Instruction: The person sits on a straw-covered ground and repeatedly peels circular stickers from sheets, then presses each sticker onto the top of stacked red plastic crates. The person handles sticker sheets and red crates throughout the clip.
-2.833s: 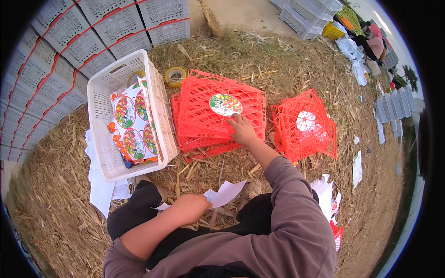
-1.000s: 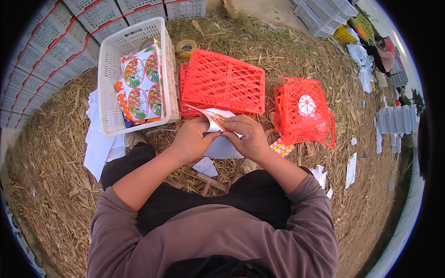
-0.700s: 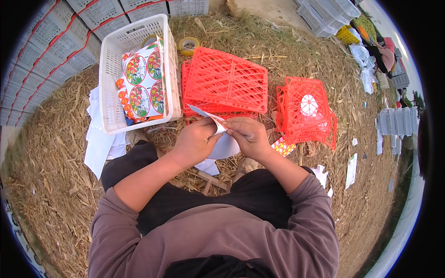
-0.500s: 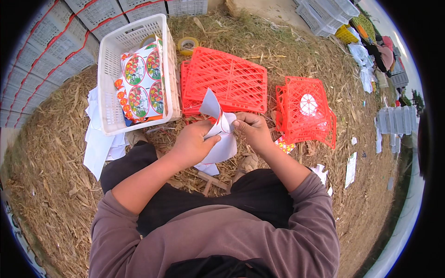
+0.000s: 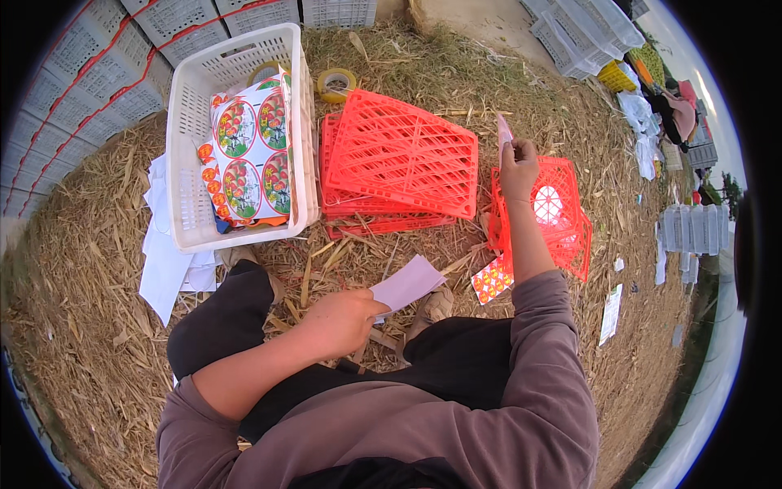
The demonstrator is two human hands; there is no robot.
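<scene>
Low over my lap, my left hand grips a pale sticker sheet by its near end, blank side up. My right hand is raised at the far right and pinches a thin pinkish sticker, seen nearly edge-on. Behind that wrist lies a small stack of red plastic lattice lids with a round white sticker on it. A larger pile of red lattice lids sits in the middle.
To the left, a white plastic crate holds sheets of round printed stickers. A roll of tape is beside it. Blank paper sheets and a red-and-yellow patterned sheet lie on straw. Grey crates are stacked far left.
My hands have parted. The right has moved up and away over the small lid stack with the sticker, while the left has lowered slightly with the sheet, now flatter.
</scene>
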